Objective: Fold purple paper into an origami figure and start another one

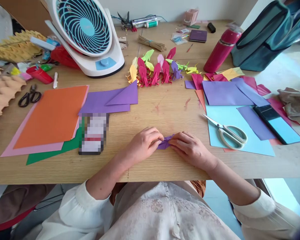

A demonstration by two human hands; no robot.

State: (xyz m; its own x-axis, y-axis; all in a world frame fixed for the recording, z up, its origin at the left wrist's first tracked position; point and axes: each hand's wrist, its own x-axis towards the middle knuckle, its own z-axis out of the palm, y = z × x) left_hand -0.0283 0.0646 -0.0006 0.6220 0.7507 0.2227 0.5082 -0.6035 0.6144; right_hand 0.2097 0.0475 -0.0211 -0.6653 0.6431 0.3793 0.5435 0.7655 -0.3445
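Note:
Near the table's front edge, a small folded piece of purple paper (pixel 165 142) lies between my two hands. My left hand (pixel 148 141) pinches its left end, thumb against fingers. At the other end, my right hand (pixel 188 146) grips the paper with its fingers closed. The fingers hide both ends, so the full folded shape does not show. Behind the hands stands a group of folded paper figures (pixel 155 71) in red, green, yellow, pink and purple. White-handled scissors (pixel 230 133) lie to the right on a light blue sheet (pixel 215 136).
A phone (pixel 93 135) and orange sheets (pixel 52 116) lie at left, beside purple paper (pixel 97 100). A white fan (pixel 87 36), black scissors (pixel 30 96), a pink bottle (pixel 222 50) and a teal bag (pixel 260 40) stand or lie farther back. More purple sheets (pixel 225 93) are at right.

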